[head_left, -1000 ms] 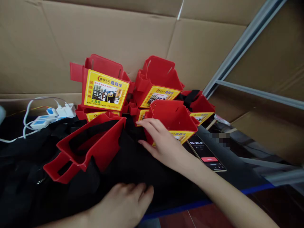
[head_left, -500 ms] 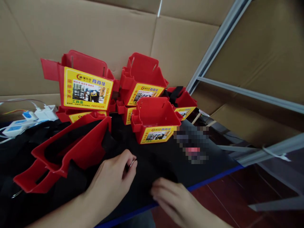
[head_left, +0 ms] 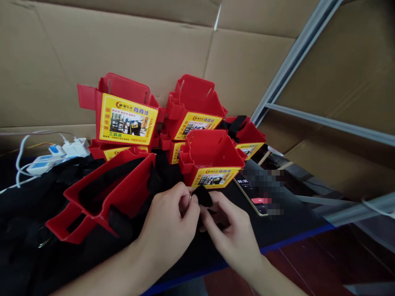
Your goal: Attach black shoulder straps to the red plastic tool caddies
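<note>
My left hand (head_left: 173,218) is closed in a pinch on a thin metal ring (head_left: 190,199). Right beside it, my right hand (head_left: 237,226) grips the end of a black strap (head_left: 203,196), which sticks up between the two hands close to the ring. Whether the strap passes through the ring is hidden by the fingers. To the left, a red plastic tool box (head_left: 135,191) lies tilted with black webbing in and around it. Just behind my hands stands another red tool box (head_left: 212,150) with a yellow label.
More red tool boxes (head_left: 129,119) are stacked against the cardboard wall (head_left: 123,45). A phone (head_left: 248,191) lies at right, partly blurred. White power strips (head_left: 46,164) with cables sit at left. The black tabletop ends at a blue edge (head_left: 296,238); a metal frame (head_left: 286,61) rises beyond.
My right hand has moved up to meet my left hand and now grips the black strap end. My left hand, still pinching the ring, appears further right. The camera view has shifted slightly.
</note>
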A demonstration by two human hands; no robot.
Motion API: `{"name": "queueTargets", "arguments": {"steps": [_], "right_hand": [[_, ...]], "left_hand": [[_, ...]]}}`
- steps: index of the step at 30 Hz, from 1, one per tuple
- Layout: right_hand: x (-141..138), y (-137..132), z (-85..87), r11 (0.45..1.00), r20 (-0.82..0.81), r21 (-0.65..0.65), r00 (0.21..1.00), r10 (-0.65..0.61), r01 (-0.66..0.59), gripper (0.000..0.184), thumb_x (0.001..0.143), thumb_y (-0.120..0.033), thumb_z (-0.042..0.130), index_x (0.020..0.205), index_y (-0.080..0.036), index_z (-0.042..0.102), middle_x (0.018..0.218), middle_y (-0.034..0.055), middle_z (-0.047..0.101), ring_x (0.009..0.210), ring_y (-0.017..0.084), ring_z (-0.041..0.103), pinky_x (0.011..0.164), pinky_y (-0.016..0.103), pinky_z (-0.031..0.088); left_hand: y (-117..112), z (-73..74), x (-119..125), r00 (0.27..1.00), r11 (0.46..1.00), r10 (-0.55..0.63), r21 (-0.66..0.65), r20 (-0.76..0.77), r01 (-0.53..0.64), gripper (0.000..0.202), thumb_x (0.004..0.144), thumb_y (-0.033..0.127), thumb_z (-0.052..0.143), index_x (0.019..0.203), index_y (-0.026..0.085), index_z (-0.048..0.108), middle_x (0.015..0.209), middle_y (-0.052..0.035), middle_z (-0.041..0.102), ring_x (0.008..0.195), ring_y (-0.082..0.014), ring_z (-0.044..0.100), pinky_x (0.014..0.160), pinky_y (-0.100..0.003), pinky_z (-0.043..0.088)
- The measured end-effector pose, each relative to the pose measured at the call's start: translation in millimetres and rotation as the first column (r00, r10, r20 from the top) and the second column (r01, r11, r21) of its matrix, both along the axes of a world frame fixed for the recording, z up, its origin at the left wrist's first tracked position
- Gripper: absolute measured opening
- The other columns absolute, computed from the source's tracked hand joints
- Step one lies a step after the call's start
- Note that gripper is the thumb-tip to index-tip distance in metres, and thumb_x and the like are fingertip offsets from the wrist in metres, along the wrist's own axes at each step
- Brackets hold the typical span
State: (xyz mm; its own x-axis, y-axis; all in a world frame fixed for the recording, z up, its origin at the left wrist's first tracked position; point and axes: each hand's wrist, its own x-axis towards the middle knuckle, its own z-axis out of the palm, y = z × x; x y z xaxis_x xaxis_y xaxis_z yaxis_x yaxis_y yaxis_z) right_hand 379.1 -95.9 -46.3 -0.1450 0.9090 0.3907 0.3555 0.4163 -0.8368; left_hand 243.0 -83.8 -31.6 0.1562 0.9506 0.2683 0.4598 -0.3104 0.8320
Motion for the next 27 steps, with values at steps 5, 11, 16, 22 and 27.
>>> {"name": "queueTargets", "arguments": {"steps": [5,11,16,22,27], "right_hand": [[0.7,3.5,6.4,0.995,0.056,0.024,0.994,0.092,-0.093,0.016,0.079,-0.014,0.055,0.092,-0.021,0.049,0.080,0.0016,0.059,0.064,0.012,0.059,0.055,0.021,0.055],[9.3,9.1,9.6,0.996,0.030,0.085,0.999,0.030,-0.032,0.013,0.081,-0.021,0.058,0.091,-0.023,0.051,0.070,-0.0013,0.059,0.055,0.012,0.059,0.049,0.022,0.052],[45.2,18.4,38.3,0.964,-0.149,0.140,0.968,-0.204,0.225,0.013,0.076,-0.024,0.067,0.079,-0.023,0.054,0.058,-0.0020,0.059,0.041,0.015,0.059,0.039,0.025,0.048],[89.4,46.2,72.0,0.881,-0.567,0.233,0.794,-0.221,0.411,0.034,0.049,-0.029,0.085,0.069,-0.022,0.059,0.058,-0.0013,0.053,0.033,0.012,0.047,0.025,0.026,0.033],[96.2,56.6,78.4,0.865,-0.596,0.211,0.761,-0.255,0.455,0.037,0.046,-0.031,0.085,0.069,-0.024,0.056,0.059,-0.0020,0.052,0.037,0.011,0.045,0.029,0.025,0.024]], "left_hand": [[3.0,4.9,0.3,0.998,0.998,-0.051,0.035,-0.022,0.052,0.025,0.088,0.032,0.045,0.067,0.020,0.037,0.067,0.0012,0.053,0.060,-0.0135,0.052,0.059,-0.026,0.042],[-11.6,19.3,-5.4,0.932,0.932,-0.293,0.151,-0.214,0.328,0.021,0.092,0.025,0.038,0.104,0.016,0.054,0.129,-0.0141,0.053,0.106,-0.0212,0.059,0.090,-0.035,0.049],[-17.1,60.0,-47.6,0.880,0.844,0.040,0.487,-0.473,0.224,0.035,0.089,0.025,0.041,0.120,0.023,0.057,0.138,-0.0040,0.049,0.115,-0.0240,0.055,0.097,-0.040,0.047],[43.8,68.0,-137.3,0.770,0.956,0.218,0.290,-0.599,-0.044,0.030,0.084,0.043,0.050,0.101,0.025,0.067,0.101,-0.0019,0.071,0.090,-0.0263,0.066,0.085,-0.046,0.051],[60.6,28.2,-145.8,0.725,0.980,0.130,0.201,-0.676,0.011,0.052,0.084,0.047,0.053,0.124,0.015,0.052,0.125,-0.0134,0.057,0.117,-0.0295,0.052,0.100,-0.046,0.041]]}}
